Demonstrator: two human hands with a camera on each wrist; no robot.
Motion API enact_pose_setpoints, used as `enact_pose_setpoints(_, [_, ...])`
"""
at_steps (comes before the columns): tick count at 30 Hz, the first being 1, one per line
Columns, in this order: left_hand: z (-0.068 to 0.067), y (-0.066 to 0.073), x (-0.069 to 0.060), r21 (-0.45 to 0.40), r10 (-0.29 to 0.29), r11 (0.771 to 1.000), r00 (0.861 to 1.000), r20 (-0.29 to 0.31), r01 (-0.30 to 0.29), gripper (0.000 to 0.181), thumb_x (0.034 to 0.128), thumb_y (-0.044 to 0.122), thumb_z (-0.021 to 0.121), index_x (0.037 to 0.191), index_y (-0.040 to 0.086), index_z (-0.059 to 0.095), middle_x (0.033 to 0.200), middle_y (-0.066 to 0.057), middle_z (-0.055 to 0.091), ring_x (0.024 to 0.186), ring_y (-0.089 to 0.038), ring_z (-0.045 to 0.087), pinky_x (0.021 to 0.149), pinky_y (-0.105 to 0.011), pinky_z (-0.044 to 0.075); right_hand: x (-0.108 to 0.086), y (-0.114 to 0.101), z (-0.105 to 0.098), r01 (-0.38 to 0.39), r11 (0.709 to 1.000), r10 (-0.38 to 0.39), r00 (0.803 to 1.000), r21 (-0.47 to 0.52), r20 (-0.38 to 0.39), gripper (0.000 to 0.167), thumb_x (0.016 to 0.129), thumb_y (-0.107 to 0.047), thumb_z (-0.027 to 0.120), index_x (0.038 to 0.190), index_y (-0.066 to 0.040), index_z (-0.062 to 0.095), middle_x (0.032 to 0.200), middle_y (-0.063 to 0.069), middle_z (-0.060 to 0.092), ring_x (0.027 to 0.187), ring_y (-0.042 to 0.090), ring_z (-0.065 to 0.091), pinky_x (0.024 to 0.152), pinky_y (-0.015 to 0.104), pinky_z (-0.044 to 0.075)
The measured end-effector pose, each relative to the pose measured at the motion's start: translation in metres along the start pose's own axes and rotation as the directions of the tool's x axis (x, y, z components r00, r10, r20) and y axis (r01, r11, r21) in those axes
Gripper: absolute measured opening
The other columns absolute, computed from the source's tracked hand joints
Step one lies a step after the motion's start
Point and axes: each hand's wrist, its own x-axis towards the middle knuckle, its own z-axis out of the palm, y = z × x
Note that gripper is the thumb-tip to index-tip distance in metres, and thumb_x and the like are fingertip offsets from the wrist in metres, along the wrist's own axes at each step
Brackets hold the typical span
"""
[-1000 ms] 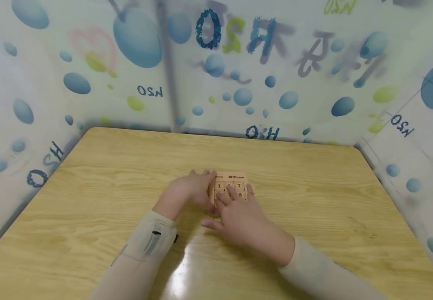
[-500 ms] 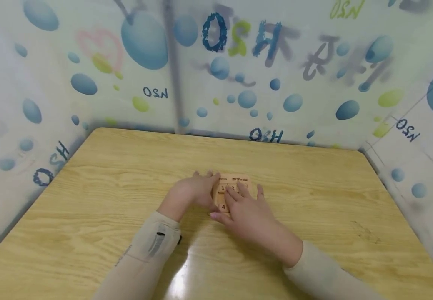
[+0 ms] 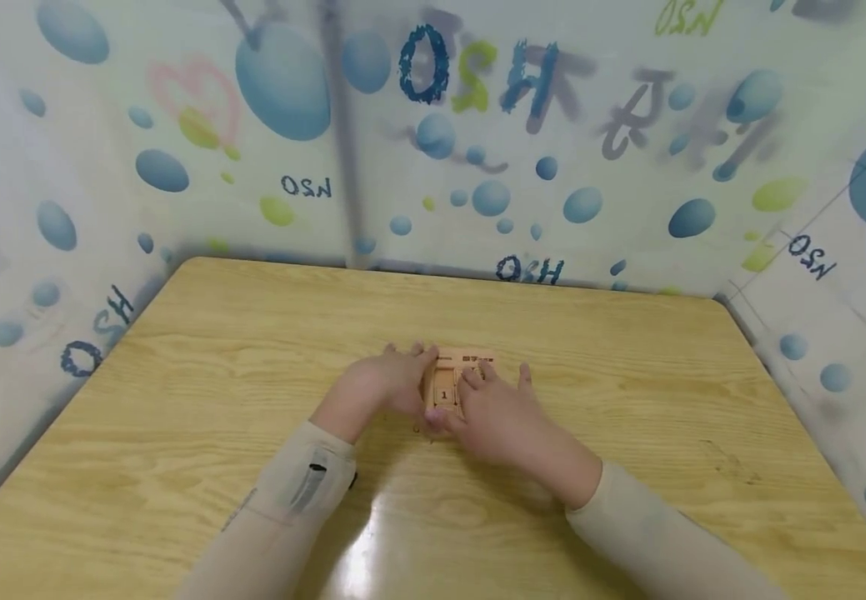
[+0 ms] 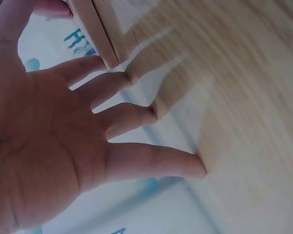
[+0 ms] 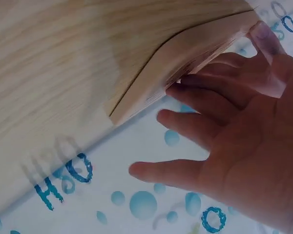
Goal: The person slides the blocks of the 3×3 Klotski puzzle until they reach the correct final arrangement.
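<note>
A small wooden number board point(image 3: 466, 353) lies on the table between the hands, with a tile marked 1 point(image 3: 443, 395) showing at its left side. The left hand point(image 3: 382, 385) holds the board's left side between thumb and index finger. Its other fingers spread onto the table, as the left wrist view shows beside the board's edge point(image 4: 95, 36). Over the right part of the board lies the right hand point(image 3: 503, 421), fingertips on the tiles, covering most of them. In the right wrist view the right hand's fingers point(image 5: 188, 125) reach toward the board point(image 5: 171, 61), outer fingers raised and extended.
The wooden table point(image 3: 252, 325) extends around the board on all sides. Behind it stands a pale wall covering point(image 3: 448, 233) with blue and green dots and lettering. Light reflects off the table's near part.
The right fingers have shifted over the tiles, and its thumb has moved to the board's near left corner. Tile 1 has slid down from the top row, leaving a gap above. The left hand keeps its hold.
</note>
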Motion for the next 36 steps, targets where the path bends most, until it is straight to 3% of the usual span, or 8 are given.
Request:
enact_pose_setpoints(5, [0.0, 0.0, 0.001, 0.004, 0.001, 1.0, 1.0, 0.008, -0.001, 0.11, 0.0887, 0.046, 0.085, 0.173, 0.022, 0.017, 0.181, -0.008, 0.014, 0.165, -0.05, 0.011, 0.125, -0.078, 0.026, 0.003, 0.002, 0.003, 0.093, 0.991, -0.098, 0.994, 0.095, 0.05, 0.078, 0.108, -0.069, 0.036, 0.166, -0.017, 0.038, 0.176, 0.001, 0.032, 0.169, 0.031, 0.013, 0.126, 0.082, -0.001])
enact_pose_setpoints(12, [0.0, 0.002, 0.002, 0.002, 0.004, 1.0, 1.0, -0.002, -0.004, 0.124, 0.0795, 0.052, 0.091, 0.173, 0.021, 0.015, 0.181, -0.009, 0.012, 0.165, -0.051, 0.008, 0.128, -0.076, 0.02, -0.013, 0.01, 0.002, 0.01, 1.0, -0.01, 1.0, -0.02, 0.025, 0.083, 0.105, -0.074, 0.036, 0.158, -0.013, 0.053, 0.171, 0.002, 0.042, 0.167, 0.034, 0.019, 0.126, 0.084, 0.002])
enact_pose_setpoints(18, [-0.001, 0.0, 0.001, -0.005, 0.0, 1.0, 1.0, 0.011, 0.0, 0.123, 0.0803, 0.053, 0.091, 0.173, 0.02, 0.016, 0.181, -0.01, 0.013, 0.164, -0.052, 0.009, 0.128, -0.077, 0.019, -0.008, 0.011, 0.002, 0.021, 0.999, -0.021, 1.0, -0.034, -0.001, 0.08, 0.106, -0.071, 0.037, 0.162, -0.015, 0.048, 0.173, 0.001, 0.038, 0.167, 0.035, 0.019, 0.127, 0.082, 0.007])
enact_pose_setpoints(26, [0.0, -0.001, -0.002, 0.006, -0.004, 1.0, 1.0, 0.0, 0.004, 0.127, 0.0781, 0.057, 0.091, 0.173, 0.021, 0.014, 0.181, -0.009, 0.01, 0.164, -0.052, 0.009, 0.128, -0.077, 0.017, -0.021, 0.001, 0.004, 0.098, 0.995, -0.097, 0.995, -0.02, 0.023, 0.079, 0.105, -0.072, 0.04, 0.159, -0.015, 0.051, 0.172, 0.0, 0.041, 0.167, 0.035, 0.021, 0.127, 0.082, 0.008])
enact_pose_setpoints(30, [0.001, 0.0, -0.001, 0.005, 0.004, 1.0, 1.0, -0.005, -0.004, 0.128, 0.0766, 0.057, 0.092, 0.173, 0.021, 0.015, 0.18, -0.009, 0.011, 0.164, -0.052, 0.01, 0.128, -0.076, 0.018, -0.025, 0.005, 0.002, 0.061, 0.997, -0.061, 0.998, -0.036, 0.008, 0.08, 0.105, -0.072, 0.041, 0.157, -0.012, 0.054, 0.17, 0.002, 0.044, 0.166, 0.036, 0.023, 0.128, 0.081, 0.007])
enact_pose_setpoints(36, [0.002, 0.001, -0.001, -0.025, -0.013, 1.0, 1.0, -0.011, 0.013, 0.129, 0.0747, 0.052, 0.095, 0.173, 0.022, 0.016, 0.181, -0.007, 0.011, 0.165, -0.05, 0.009, 0.128, -0.076, 0.018, -0.038, 0.021, -0.006, -0.005, 0.999, 0.007, 0.999, -0.045, 0.045, 0.079, 0.106, -0.07, 0.044, 0.157, -0.01, 0.054, 0.17, 0.006, 0.044, 0.165, 0.039, 0.025, 0.126, 0.083, 0.01])
